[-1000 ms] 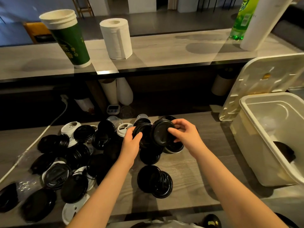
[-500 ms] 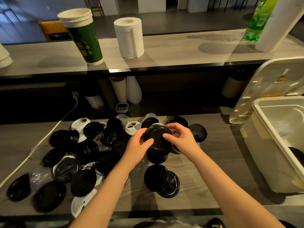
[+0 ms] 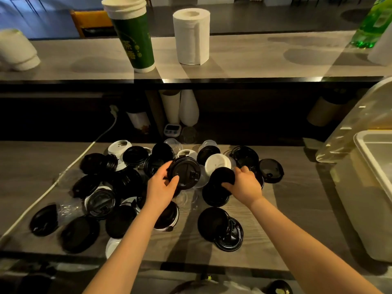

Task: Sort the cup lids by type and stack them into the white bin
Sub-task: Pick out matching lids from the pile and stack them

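Note:
Several black, white and clear cup lids lie scattered across the grey wooden counter [image 3: 297, 200]. My left hand [image 3: 162, 188] grips a stack of black lids [image 3: 185, 172], tilted so its top faces me. My right hand [image 3: 244, 185] grasps another black lid [image 3: 221, 177] lying on the pile just right of that stack. A white lid [image 3: 217, 163] sits behind the two hands. The white bin [image 3: 364, 187] stands at the far right edge, its inside mostly cut off.
The bin's translucent cover [image 3: 356, 124] leans behind the bin. On the raised shelf stand a green paper cup stack [image 3: 133, 39], a paper towel roll [image 3: 192, 37] and a green bottle [image 3: 373, 24]. A white cable [image 3: 63, 177] runs along the left. Two black lids [image 3: 220, 229] lie nearest me.
My hands have parted: the left keeps the black lid stack, and the right has let go of it and moved right onto another black lid. The camera has swung left, pushing the bin toward the edge.

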### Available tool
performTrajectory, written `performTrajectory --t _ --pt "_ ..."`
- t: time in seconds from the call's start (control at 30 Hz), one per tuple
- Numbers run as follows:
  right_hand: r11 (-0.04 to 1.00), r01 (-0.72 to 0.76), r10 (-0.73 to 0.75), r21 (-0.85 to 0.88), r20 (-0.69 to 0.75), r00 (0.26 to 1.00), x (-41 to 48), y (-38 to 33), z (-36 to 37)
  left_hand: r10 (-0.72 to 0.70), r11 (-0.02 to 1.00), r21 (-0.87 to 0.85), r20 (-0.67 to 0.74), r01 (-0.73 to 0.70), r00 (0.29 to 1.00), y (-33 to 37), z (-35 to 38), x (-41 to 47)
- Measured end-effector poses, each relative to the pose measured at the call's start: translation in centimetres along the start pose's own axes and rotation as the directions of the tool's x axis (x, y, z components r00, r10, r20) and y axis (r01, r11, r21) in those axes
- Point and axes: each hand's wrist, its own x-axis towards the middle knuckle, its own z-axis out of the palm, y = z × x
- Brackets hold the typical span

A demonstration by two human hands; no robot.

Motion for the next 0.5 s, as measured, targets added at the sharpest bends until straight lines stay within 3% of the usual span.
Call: performTrajectory --t 0.13,0.3,0.33,0.4,0.47,0.5 --pt "0.967 -0.034 0.049 0.251 -0.058 0.997 -0.2 -0.4 0.5 -0.057 0.997 -0.044 -0.023 0.056 0.998 -0.7 -0.2 -0.2" --pt "0.904 -0.036 0.057 0.427 -0.038 0.998 -1.1 0.0 -0.7 -0.087 0.994 -0.063 -0.012 0.086 0.996 -1.0 0.3 -0.2" --pt "0.857 -0.054 0.083 0.513 -0.034 0.996 -1.3 0.0 -1.2 -0.08 0.995 -0.061 -0.013 0.079 0.997 -0.9 0.5 -0.2" --pt "0.647 -0.074 0.092 0.759 0.019 0.996 -1.8 -0.5 -2.3 -0.054 0.997 -0.063 -0.011 0.053 0.998 -0.6 0.9 -0.3" --pt "0.436 -0.048 -0.002 0.899 0.055 0.998 -2.4 -1.4 -3.4 -0.021 0.996 -0.085 -0.005 0.021 1.0 0.0 1.4 -0.4" --pt "0.403 -0.032 -0.056 0.915 0.059 0.997 -2.6 -1.8 -3.8 -0.003 0.994 -0.109 0.002 0.003 1.0 0.4 1.6 -0.6"
